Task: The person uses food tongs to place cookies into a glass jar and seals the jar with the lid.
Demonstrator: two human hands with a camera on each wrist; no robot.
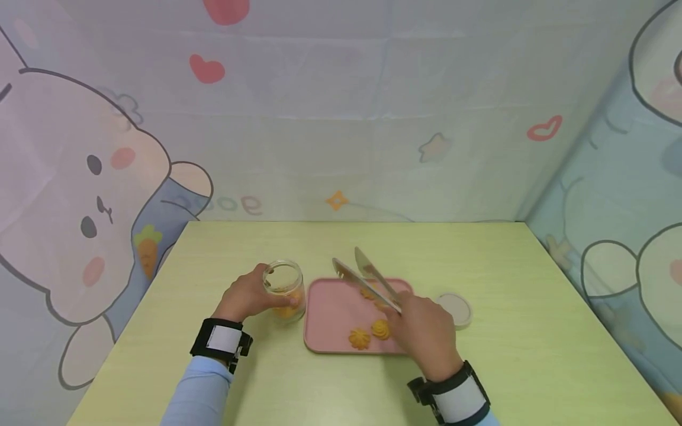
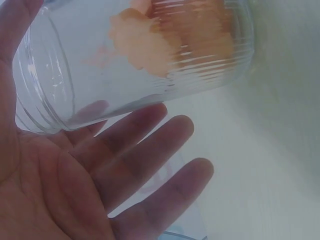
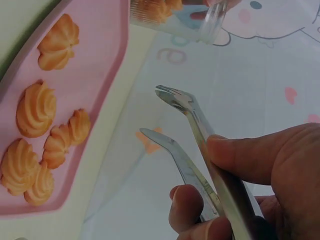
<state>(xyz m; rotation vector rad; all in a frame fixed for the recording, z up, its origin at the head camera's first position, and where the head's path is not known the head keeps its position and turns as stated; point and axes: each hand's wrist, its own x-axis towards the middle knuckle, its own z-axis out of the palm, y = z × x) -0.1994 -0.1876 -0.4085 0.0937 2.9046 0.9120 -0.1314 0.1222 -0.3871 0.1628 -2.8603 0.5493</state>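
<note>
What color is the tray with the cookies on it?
The tray is pink; the head view shows it best.

This looks like a small staged tabletop booth; what kind of building holds it cannot be told. A pale yellow-green table [image 1: 533,355] fills the lower part of the head view, backed across the top by a fold-creased backdrop [image 1: 319,142] and flanked at the right edge by a printed side panel [image 1: 602,195], with a large cartoon animal [image 1: 64,171] at left and a red heart [image 1: 206,70] at upper left.
</note>
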